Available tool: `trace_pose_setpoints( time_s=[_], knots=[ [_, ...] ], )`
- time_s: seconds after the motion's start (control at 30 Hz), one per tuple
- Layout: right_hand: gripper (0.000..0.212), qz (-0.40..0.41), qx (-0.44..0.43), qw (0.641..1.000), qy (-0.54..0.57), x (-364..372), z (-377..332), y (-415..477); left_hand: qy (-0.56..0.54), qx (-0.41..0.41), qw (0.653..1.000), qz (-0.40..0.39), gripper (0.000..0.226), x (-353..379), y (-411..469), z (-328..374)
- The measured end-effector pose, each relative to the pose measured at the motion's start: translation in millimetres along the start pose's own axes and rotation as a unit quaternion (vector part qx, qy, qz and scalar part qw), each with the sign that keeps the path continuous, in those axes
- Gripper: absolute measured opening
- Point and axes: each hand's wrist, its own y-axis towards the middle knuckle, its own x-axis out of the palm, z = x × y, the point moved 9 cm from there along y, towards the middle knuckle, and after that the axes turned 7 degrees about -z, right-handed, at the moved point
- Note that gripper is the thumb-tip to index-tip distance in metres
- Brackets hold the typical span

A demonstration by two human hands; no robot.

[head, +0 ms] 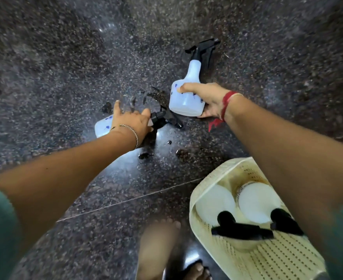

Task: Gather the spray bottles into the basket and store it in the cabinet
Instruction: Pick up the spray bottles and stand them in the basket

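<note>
Two bare arms stretched out over a dark speckled stone floor (65, 57), wet and glossy toward the middle. Left hand (131, 121), thin bracelet at the wrist, wrapped around a white spray bottle lying on its side (101, 127) near 9 o'clock of centre; grip closed about the neck, index finger pointing away, black trigger head poking out toward 3 o'clock from the knuckles. Right hand (207, 100), red thread tied at the wrist, clenched on the base of a second white spray bottle (188, 93), thumb across the front, fingers under the bottom; black nozzle aimed toward 1 o'clock, whether the body touches the floor cannot be told. The two bottles near each other, trigger of the left one just beside the base of the right one. Cream perforated basket (267, 257) at 5 o'clock, partly under the right forearm, holding two more white bottles (255, 207) upright side by side, black heads toward the near rim. Bare feet at 6 o'clock, blurred.
</note>
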Motion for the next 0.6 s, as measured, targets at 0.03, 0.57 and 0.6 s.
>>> trace_pose_setpoints(
  time_s=[0.03,0.57,0.6],
  knots=[
    [0.057,-0.002,-0.013,1.0,0.016,-1.8,5.6,-12.2,-0.017,-0.005,1.0,0.017,0.044,-2.6,-8.2,-0.5],
    [0.078,0.013,-0.29,0.931,0.22,-75.4,66.1,-344.6,-0.389,0.118,0.877,0.257,0.059,-143.0,-228.7,75.4],
    [0.077,0.022,-0.296,0.924,0.239,-79.9,80.7,-359.9,-0.405,0.146,0.864,0.26,0.055,-150.0,-244.1,92.2]
  ],
)
